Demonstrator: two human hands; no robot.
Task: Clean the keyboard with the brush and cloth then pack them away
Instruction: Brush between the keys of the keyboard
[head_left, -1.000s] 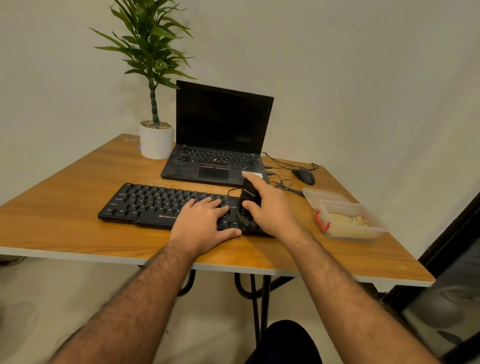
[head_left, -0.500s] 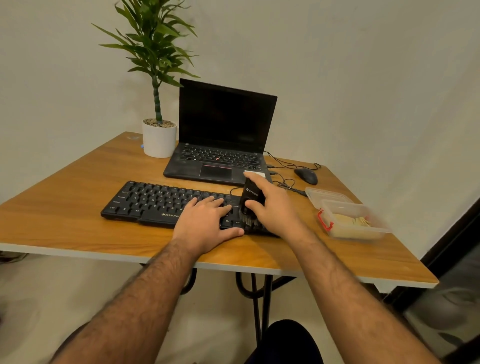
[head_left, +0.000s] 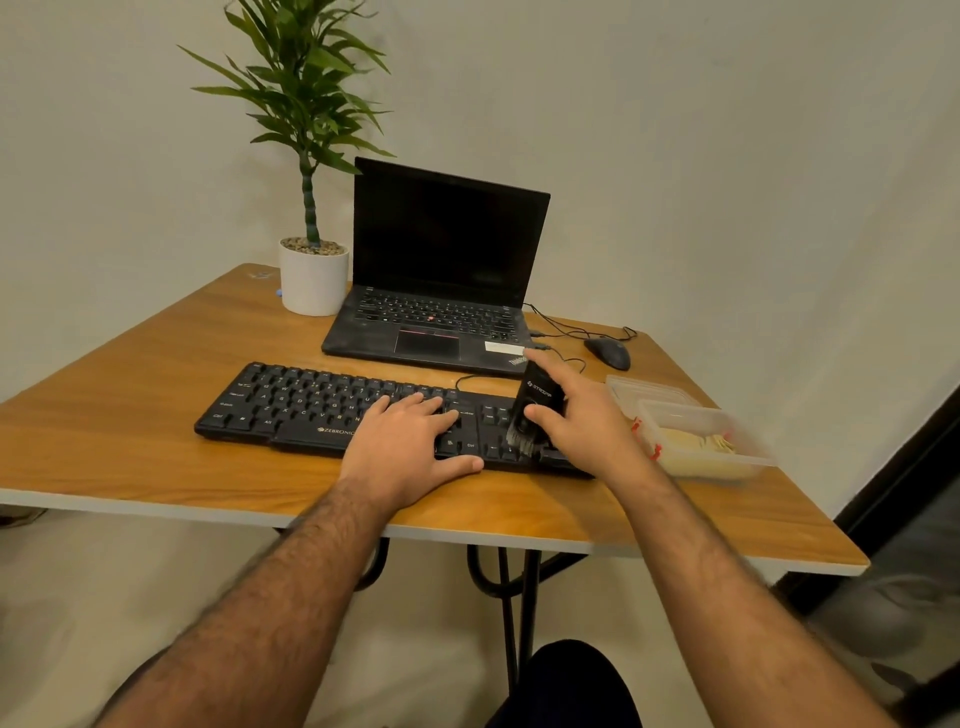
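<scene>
A plain pale wall backs the wooden table (head_left: 130, 415) I am working at, and the head view is all I have to go by. A plant (head_left: 311, 156) in a white pot sits at the far left corner, an open laptop (head_left: 441, 291) with a dark screen beside it, and a mouse (head_left: 608, 353) with loose cable lies to the laptop's right. The keyboard (head_left: 311, 405) lies across the table in front of the laptop, near my edge. My left hand (head_left: 405, 447) lies flat on its middle keys, fingers straight and spread, thumb along the front edge, pinning it down. My right hand (head_left: 587, 426) grips the brush (head_left: 535, 410), thumb on the near face and fingers wrapped behind, forefinger stretched up along the top; the brush stands tilted with its bristles down on the keys at the right end. To the right of the keyboard sits a clear box (head_left: 706, 441) with a red latch, its lid (head_left: 649, 389) lying just behind it; something pale and folded is inside, likely the cloth, though I cannot be sure. I judge the brush light and stiff in the body, soft at the bristles, so the hold belongs on the black body well above them, with little pressure. The keyboard looks light enough to slide under the strokes, which is why the flat hand matters. The box seems thin and light, best taken by its walls
</scene>
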